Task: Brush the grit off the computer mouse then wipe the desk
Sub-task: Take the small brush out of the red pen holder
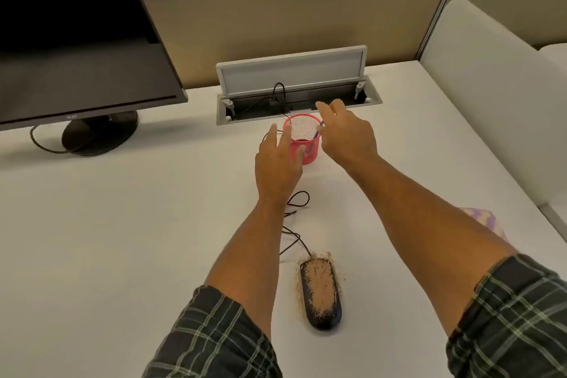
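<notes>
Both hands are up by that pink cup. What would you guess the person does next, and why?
Probably the right hand pinches the blue handle leaning in the pink mesh cup and lifts it out, the left hand steadying the cup. The mouse is still coated in grit.

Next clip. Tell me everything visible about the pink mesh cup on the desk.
The pink mesh cup is a round holder of fine wire mesh with a solid pink rim, standing upright on the white desk just before the open cable hatch. A blue-handled tool leans inside against its right rim. The left hand reaches its left side, thumb across the front wall; the right hand is at its right rim. Firm contact is unclear.
</notes>
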A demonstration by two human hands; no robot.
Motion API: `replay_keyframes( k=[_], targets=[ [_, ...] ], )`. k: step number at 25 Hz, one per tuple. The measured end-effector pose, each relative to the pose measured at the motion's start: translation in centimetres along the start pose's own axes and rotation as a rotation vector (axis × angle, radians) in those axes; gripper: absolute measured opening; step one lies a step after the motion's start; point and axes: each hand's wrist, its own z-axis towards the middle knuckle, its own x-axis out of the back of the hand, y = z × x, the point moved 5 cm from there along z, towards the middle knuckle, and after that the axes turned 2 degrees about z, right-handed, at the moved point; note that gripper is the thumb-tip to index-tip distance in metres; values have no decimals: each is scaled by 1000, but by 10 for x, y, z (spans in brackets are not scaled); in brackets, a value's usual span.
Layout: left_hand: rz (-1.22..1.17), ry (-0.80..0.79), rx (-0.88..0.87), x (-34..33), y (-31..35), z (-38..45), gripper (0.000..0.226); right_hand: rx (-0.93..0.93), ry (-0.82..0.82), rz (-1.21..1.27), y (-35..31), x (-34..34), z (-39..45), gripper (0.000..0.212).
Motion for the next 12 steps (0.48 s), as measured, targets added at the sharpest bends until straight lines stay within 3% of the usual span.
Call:
replay_keyframes(
  k=[2,5,12],
  targets=[
    [-4,20,-7,-3,-2,3,61,-16,-88,-19,0,-7,8,64],
    [4,44,-70,-8,-5,3,58,8,-155,-24,2,-15,14,47],
    [33,62,-102,-10,-8,6,55,62,-150,98,8,-21,17,36]
  ],
)
